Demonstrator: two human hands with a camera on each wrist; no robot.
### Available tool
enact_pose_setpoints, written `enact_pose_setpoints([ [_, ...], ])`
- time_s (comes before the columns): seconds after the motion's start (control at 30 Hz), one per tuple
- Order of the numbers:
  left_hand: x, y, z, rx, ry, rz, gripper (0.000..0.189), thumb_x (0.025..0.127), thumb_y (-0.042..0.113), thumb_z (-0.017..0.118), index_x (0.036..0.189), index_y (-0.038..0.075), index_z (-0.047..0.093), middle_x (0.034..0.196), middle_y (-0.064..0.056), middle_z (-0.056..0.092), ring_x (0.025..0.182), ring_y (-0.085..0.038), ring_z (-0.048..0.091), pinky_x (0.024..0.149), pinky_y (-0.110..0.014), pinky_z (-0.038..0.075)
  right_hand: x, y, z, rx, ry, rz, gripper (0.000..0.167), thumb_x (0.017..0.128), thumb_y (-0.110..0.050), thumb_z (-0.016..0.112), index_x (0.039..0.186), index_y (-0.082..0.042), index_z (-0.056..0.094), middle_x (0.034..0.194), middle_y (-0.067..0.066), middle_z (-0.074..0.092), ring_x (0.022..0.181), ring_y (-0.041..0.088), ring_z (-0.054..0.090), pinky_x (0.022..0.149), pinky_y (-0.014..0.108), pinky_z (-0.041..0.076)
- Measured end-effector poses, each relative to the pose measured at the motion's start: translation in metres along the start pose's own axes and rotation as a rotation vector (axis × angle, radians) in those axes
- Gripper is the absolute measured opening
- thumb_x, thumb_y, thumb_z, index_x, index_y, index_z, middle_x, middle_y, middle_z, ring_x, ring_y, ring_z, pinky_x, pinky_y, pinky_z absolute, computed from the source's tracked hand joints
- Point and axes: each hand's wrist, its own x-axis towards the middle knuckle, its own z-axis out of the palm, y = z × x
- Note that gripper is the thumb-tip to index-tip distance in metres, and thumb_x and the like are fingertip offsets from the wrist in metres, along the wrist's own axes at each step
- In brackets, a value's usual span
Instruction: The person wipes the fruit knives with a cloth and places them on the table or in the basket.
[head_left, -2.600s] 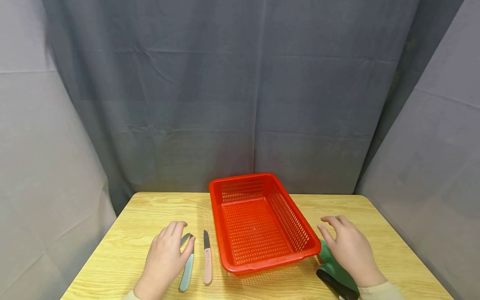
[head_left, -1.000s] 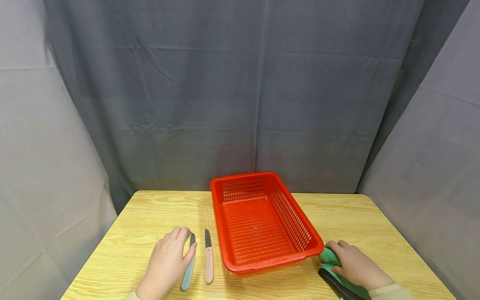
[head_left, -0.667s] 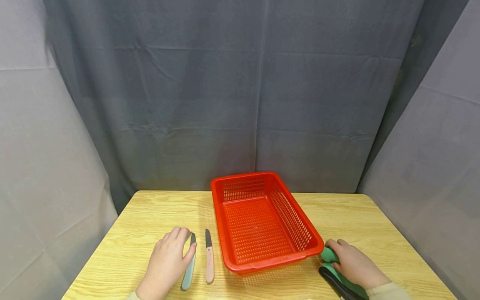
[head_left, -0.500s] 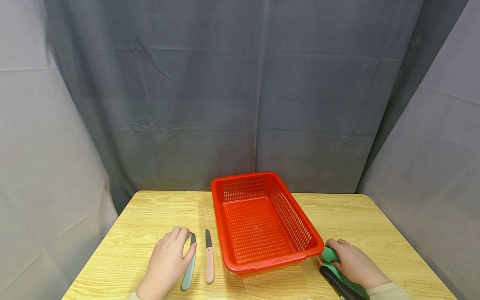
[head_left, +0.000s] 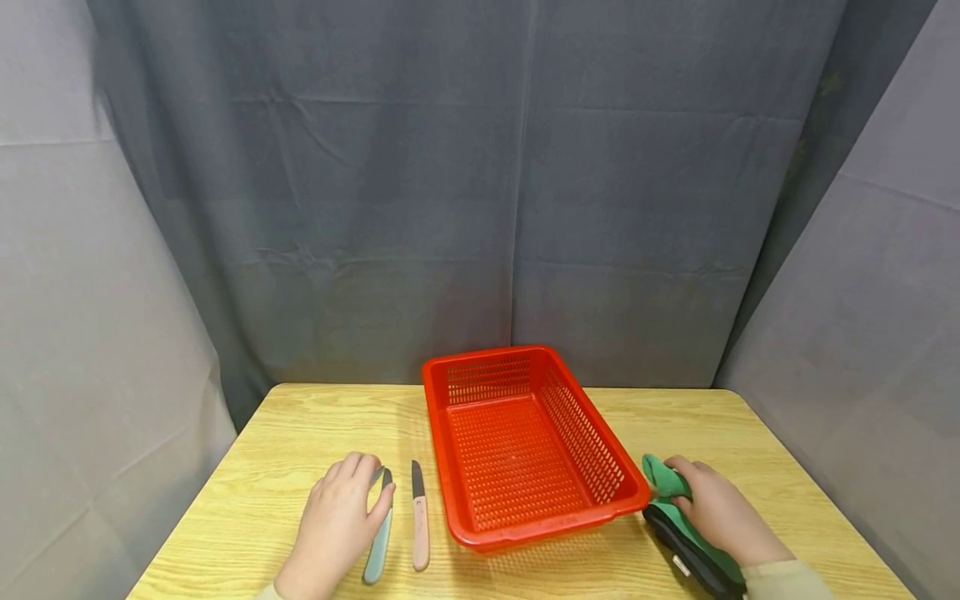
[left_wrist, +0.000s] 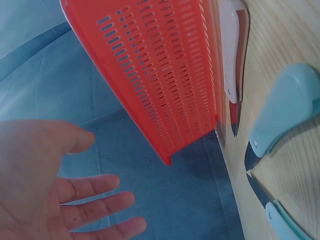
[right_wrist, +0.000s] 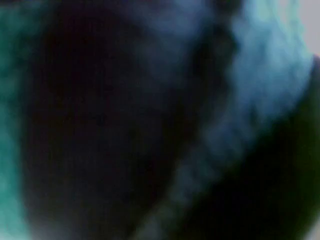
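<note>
My left hand hovers by the table knives with its fingers spread and nothing between them. A teal-handled knife lies beside its thumb, and a pink-handled knife lies to the right. In the left wrist view there are two teal knives, the upper one and the lower one, their blade tips close together. On the right, my right hand grips a soft green fabric item with a black edge and a small white label. The right wrist view is filled by blurred dark and green cloth.
A red perforated plastic basket stands between my hands, its near right corner close to the green item. The wooden table is backed by a grey curtain, with pale cloth at both sides.
My right hand came down onto the green item and took hold of it. Over the last half second, hand and item have shifted slightly up and away from me. The left hand stays nearly still.
</note>
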Motion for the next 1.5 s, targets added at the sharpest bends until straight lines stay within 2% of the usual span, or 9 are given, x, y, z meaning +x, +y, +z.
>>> enact_pose_setpoints([
  [0.3,0.0,0.004,0.0,-0.028,0.019,-0.009,0.026,0.086,0.023,0.082,0.103,0.01,0.066,0.096,-0.004,0.065,0.087,-0.024,0.065,0.069,-0.043,0.054,0.01,-0.002,-0.009,0.019,0.055,0.052,0.042,0.086,-0.002,0.079,0.123,0.002,0.061,0.098,0.017,0.068,0.09,0.036,0.068,0.077,0.057,0.056],
  [0.67,0.002,0.009,-0.002,-0.059,0.04,-0.026,0.027,0.087,0.022,0.082,0.105,0.009,0.067,0.096,-0.003,0.067,0.089,-0.026,0.067,0.071,-0.045,0.056,0.017,-0.02,-0.029,0.039,0.178,0.074,0.045,0.088,-0.003,0.077,0.128,0.003,0.059,0.103,0.028,0.067,0.092,0.044,0.066,0.079,0.063,0.053],
  [1.0,0.006,0.016,-0.006,-0.086,0.033,-0.062,0.028,0.088,0.023,0.081,0.108,0.008,0.068,0.1,-0.005,0.069,0.092,-0.028,0.068,0.074,-0.048,0.056,0.015,-0.039,-0.05,0.057,0.232,0.087,0.046,0.089,-0.003,0.075,0.131,0.0,0.058,0.112,0.033,0.064,0.098,0.048,0.064,0.082,0.066,0.051],
  [1.3,0.007,0.02,-0.006,-0.088,0.017,-0.074,0.029,0.088,0.024,0.081,0.109,0.008,0.068,0.101,-0.005,0.069,0.091,-0.027,0.067,0.073,-0.047,0.055,0.01,-0.054,-0.068,0.052,0.278,0.123,0.046,0.092,-0.006,0.072,0.136,-0.004,0.056,0.119,0.031,0.062,0.099,0.047,0.063,0.081,0.067,0.049],
  [1.5,0.007,0.021,-0.005,-0.082,0.029,-0.066,0.029,0.088,0.024,0.08,0.108,0.008,0.068,0.101,-0.005,0.069,0.092,-0.028,0.067,0.073,-0.048,0.055,0.005,-0.074,-0.076,0.067,0.389,0.067,0.047,0.09,-0.003,0.072,0.135,-0.007,0.059,0.123,0.027,0.062,0.103,0.047,0.062,0.084,0.067,0.049],
])
